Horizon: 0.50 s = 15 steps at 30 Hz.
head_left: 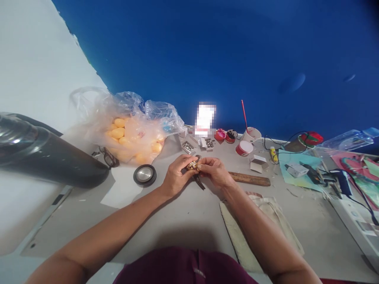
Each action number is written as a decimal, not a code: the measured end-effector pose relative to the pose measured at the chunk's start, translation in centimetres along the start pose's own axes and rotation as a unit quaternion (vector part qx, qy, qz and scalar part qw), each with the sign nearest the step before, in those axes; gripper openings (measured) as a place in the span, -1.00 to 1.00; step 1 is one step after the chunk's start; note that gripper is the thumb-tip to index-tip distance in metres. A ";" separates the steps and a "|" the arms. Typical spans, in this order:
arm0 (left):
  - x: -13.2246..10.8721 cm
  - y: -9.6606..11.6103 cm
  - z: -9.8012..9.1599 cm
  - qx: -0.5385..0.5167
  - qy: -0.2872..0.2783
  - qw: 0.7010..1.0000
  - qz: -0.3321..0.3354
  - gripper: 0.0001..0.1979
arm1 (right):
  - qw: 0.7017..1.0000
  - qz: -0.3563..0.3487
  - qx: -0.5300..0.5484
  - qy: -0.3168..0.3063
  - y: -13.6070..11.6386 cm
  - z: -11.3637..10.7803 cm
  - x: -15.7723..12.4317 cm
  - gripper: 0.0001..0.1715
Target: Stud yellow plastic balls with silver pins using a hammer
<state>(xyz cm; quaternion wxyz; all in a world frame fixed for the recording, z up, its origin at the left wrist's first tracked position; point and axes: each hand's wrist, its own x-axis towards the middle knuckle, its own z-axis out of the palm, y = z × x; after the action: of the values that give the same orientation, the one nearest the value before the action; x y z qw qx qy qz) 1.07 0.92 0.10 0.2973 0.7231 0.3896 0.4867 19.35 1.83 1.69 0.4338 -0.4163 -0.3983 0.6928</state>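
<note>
Near the middle of the table, my left hand [177,176] is closed around a small gold-coloured piece [192,165] with dark and pale spots. My right hand [215,172] pinches the same piece from its right side. Just under both hands lies a hammer, its dark claw head [199,182] partly hidden by my fingers. Its wooden handle [250,178] points to the right. Behind the hands are small open boxes [188,147] of shiny metal bits.
A clear bag of yellow-orange balls [118,133] and a round black-rimmed disc [145,175] are left. Red tubs [244,148] stand behind, a folded cloth [245,232] lies near my right forearm, and a power strip [355,221] is far right.
</note>
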 end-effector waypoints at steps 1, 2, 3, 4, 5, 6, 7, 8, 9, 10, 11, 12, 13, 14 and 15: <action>0.0 0.0 0.0 0.004 0.000 1.000 0.004 -0.68 | 1.000 -0.004 -0.002 0.001 0.0 0.0 0.0 -0.66; -0.1 0.0 0.0 0.009 0.001 1.000 0.011 -0.69 | 1.000 -0.008 -0.006 -0.001 0.1 0.0 0.0 -0.66; -0.1 0.0 0.0 0.014 0.001 1.000 0.020 -0.70 | 1.000 -0.012 -0.013 -0.003 0.1 0.0 0.0 -0.67; -0.1 0.1 -0.1 0.019 0.002 0.999 0.029 -0.70 | 1.000 -0.018 -0.022 -0.006 0.1 0.1 -0.1 -0.67; -0.1 0.1 -0.1 0.024 0.002 0.999 0.037 -0.71 | 0.999 -0.024 -0.034 -0.007 0.1 0.1 -0.1 -0.68; -0.1 0.1 -0.1 0.028 0.002 0.999 0.042 -0.71 | 0.999 -0.030 -0.045 -0.006 0.1 0.0 -0.1 -0.69; -0.1 0.1 -0.1 0.031 0.003 0.999 0.044 -0.71 | 0.998 -0.036 -0.052 -0.005 0.1 0.0 -0.1 -0.69; 0.0 0.2 -0.1 0.032 0.007 0.999 0.040 -0.71 | 0.998 -0.041 -0.053 -0.003 0.1 0.0 -0.1 -0.69; 0.0 0.2 0.0 0.028 0.012 0.999 0.031 -0.71 | 0.998 -0.043 -0.048 -0.002 0.1 0.0 -0.1 -0.69; 0.0 0.2 0.0 0.017 0.017 1.000 0.016 -0.70 | 0.998 -0.042 -0.038 -0.002 0.1 -0.1 -0.1 -0.68; 0.0 0.2 0.1 0.001 0.020 1.000 -0.002 -0.69 | 0.999 -0.038 -0.027 -0.003 0.1 -0.1 -0.1 -0.67; 0.0 0.2 0.1 -0.022 0.019 0.999 -0.022 -0.66 | 0.999 -0.032 -0.020 -0.006 0.0 -0.1 -0.1 -0.65; 0.0 0.3 0.2 -0.047 0.013 0.998 -0.041 -0.64 | 0.999 -0.025 -0.018 -0.010 -0.1 -0.2 -0.1 -0.64; -0.1 0.3 0.2 -0.071 0.004 0.996 -0.059 -0.62 | 0.999 -0.020 -0.024 -0.016 -0.2 -0.2 -0.1 -0.63; -0.1 0.4 0.2 -0.091 -0.006 0.993 -0.074 -0.60 | 0.999 -0.017 -0.033 -0.024 -0.3 -0.2 -0.2 -0.61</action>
<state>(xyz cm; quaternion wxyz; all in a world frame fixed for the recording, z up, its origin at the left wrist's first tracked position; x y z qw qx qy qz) 1.33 0.63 0.30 0.3989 0.6652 0.3944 0.4927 19.68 1.78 1.92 0.4217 -0.4071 -0.4383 0.6814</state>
